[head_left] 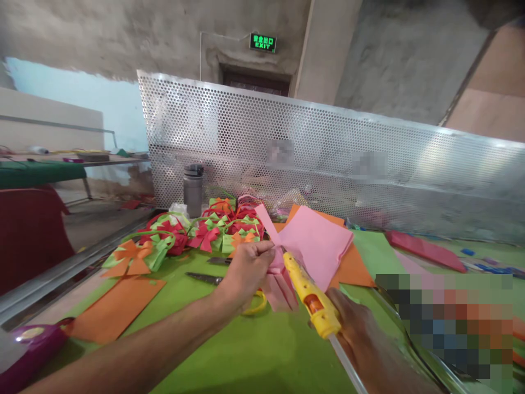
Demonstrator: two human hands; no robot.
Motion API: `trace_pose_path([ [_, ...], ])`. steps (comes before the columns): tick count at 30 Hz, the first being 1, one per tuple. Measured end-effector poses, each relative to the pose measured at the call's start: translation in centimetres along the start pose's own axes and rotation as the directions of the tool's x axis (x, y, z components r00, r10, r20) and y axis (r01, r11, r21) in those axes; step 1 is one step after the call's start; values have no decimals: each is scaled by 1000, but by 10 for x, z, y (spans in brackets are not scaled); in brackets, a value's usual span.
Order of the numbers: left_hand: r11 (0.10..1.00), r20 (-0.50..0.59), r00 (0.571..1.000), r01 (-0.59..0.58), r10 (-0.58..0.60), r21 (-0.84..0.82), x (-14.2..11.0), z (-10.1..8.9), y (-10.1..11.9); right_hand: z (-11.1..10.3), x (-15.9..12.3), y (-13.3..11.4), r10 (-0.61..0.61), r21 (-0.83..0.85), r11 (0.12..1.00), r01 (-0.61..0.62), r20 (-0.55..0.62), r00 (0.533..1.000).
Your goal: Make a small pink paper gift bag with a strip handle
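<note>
My left hand (247, 269) pinches a folded pink paper piece (280, 276) with cut strips hanging down, just above the green table (246, 350). In my right hand (356, 328) I grip a yellow glue gun (312, 298), a clear glue stick poking out of its back. The gun's nozzle touches the pink paper right beside my left fingers. A stack of pink sheets (318, 241) lies just behind, on orange sheets (353, 268).
A pile of red, green and orange paper flowers (197, 232) sits at the back left by a grey bottle (192, 189). Scissors (205, 278) and an orange sheet (115, 306) lie left. A perforated metal screen (328, 158) walls the table's far side. A purple object (28, 345) sits near left.
</note>
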State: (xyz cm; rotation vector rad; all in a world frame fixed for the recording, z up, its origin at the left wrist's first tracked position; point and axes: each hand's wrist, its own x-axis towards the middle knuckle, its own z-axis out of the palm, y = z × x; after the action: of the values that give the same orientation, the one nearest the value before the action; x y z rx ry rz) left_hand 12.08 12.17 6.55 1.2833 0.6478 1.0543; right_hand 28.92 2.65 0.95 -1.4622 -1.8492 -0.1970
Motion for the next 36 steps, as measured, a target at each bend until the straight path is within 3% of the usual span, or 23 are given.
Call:
trace_pose_path([
  [4, 1000, 15, 1000, 19, -19, -17, 1, 1, -1, -5, 0, 1, -48, 36, 998, 45, 106, 993],
  [11, 1000, -7, 1000, -1, 1, 10, 0, 0, -1, -10, 1, 2, -54, 48, 998, 46, 180, 982],
  [20, 1000, 19, 1000, 7, -7, -3, -1, 1, 0, -8, -1, 0, -13, 51, 999, 6, 132, 991],
  [29, 1000, 38, 999, 5, -4, -25, -1, 1, 0, -10, 3, 2, -79, 23, 997, 76, 139, 987],
  [36, 1000, 0, 1000, 4, -4, 12, -1, 0, 3, -21, 4, -7, -28, -10, 999, 31, 240, 970],
])
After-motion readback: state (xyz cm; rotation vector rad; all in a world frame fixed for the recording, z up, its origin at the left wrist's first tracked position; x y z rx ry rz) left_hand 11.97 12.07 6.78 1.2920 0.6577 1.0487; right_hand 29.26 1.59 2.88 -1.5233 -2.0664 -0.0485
